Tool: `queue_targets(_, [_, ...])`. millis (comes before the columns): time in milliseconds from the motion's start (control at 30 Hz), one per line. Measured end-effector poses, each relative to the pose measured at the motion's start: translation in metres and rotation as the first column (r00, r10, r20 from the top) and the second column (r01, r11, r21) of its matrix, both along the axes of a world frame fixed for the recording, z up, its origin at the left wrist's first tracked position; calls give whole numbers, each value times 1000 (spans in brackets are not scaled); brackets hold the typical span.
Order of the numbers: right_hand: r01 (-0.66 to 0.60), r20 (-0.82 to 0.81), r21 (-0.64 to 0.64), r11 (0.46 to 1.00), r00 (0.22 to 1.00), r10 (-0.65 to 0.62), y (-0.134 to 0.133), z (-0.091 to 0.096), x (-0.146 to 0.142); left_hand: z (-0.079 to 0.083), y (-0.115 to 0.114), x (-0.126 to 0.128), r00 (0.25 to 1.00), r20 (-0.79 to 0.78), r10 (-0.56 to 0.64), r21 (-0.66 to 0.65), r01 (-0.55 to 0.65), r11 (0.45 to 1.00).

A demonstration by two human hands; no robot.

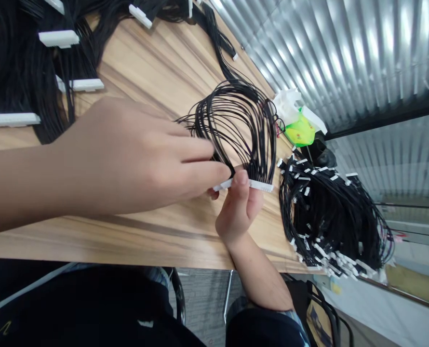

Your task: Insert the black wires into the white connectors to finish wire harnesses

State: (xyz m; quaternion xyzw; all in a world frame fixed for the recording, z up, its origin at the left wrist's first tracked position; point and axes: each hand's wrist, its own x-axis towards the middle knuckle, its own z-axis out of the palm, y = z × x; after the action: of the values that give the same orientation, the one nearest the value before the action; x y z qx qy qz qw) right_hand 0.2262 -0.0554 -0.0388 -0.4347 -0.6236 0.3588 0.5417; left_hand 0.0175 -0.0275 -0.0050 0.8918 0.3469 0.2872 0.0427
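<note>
Seen from my head camera, tilted well over: a white plastic connector strip (248, 183) is pinched in the right hand (239, 207), the thumb pressed down on its middle, above a wooden tabletop (164, 62). The strip's long axis runs almost level across the frame, its two ends pointing left and right, and the thumb hides its centre. From it, thin black wires (236, 125) rise in a springy, fanned loop, then gather into a narrower bundle running toward the top of the frame. The left hand (127, 159) reaches in from the side, back toward me, fingers nearly straight and close together; its fingertips (218, 168) lie against the wires just above the strip, though I cannot tell whether they grip them. Beyond, a heaped pile of black wires with small white connectors (330, 221) sits on the table's far side. More white connectors with long black wires (59, 38) lie in a row at upper left, cut off by the frame. A bright green object (300, 130), partly wrapped in white material (287, 106), sits beside a ribbed metal wall (344, 53); what it is, I cannot make out.
</note>
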Motion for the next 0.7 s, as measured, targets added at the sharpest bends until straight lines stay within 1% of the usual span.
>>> queue_targets(67, [-45,36,26,999,998,44,-1,-3,3,2,1,7,998,-50,-38,136,45,990])
queue_targets(100, [-54,63,42,998,997,52,-2,-4,5,2,2,10,996,-60,-59,168,69,983])
queue_targets(133, [-47,90,54,997,995,42,-2,-5,6,2,3,12,997,-44,-63,153,69,986])
queue_targets(200, [-28,127,61,998,992,20,-4,-4,8,1,4,13,998,-40,-58,69,61,996])
queue_targets(233, [-20,127,57,998,992,13,-4,-3,9,1,4,13,996,-67,-53,43,55,998])
queue_targets(267, [-18,116,50,999,993,12,-4,-1,9,1,4,12,994,-100,-39,51,44,998])
queue_targets(300, [-19,95,38,999,995,15,-3,0,8,2,3,10,991,-133,-24,99,38,994])
queue_targets(333, [-15,65,25,1000,998,13,-2,1,7,3,1,9,988,-155,-23,181,51,982])
queue_targets(367, [-3,30,10,1000,1000,3,0,3,6,4,-1,7,986,-160,-39,278,83,957])
queue_targets(400, [21,-6,-5,1000,1000,-21,2,4,4,5,-4,7,986,-145,-85,361,133,923])
queue_targets(433, [54,-38,-15,998,998,-54,5,4,3,4,-6,6,980,-126,-153,414,192,890])
queue_targets(467, [91,-60,-17,996,994,-92,8,5,2,4,-8,7,967,-104,-232,432,254,865])
queue_targets(533, [159,-70,2,987,985,-159,12,5,0,1,-11,8,924,-78,-373,385,373,844])
queue_targets(567, [178,-60,10,984,982,-177,13,5,-1,-1,-12,9,904,-83,-420,349,421,837])
queue_targets(633, [181,-36,13,983,983,-180,12,5,-2,-5,-13,10,883,-103,-458,291,467,835])
queue_targets(700, [154,-26,6,988,988,-154,10,6,-3,-6,-13,10,895,-66,-441,249,443,861])
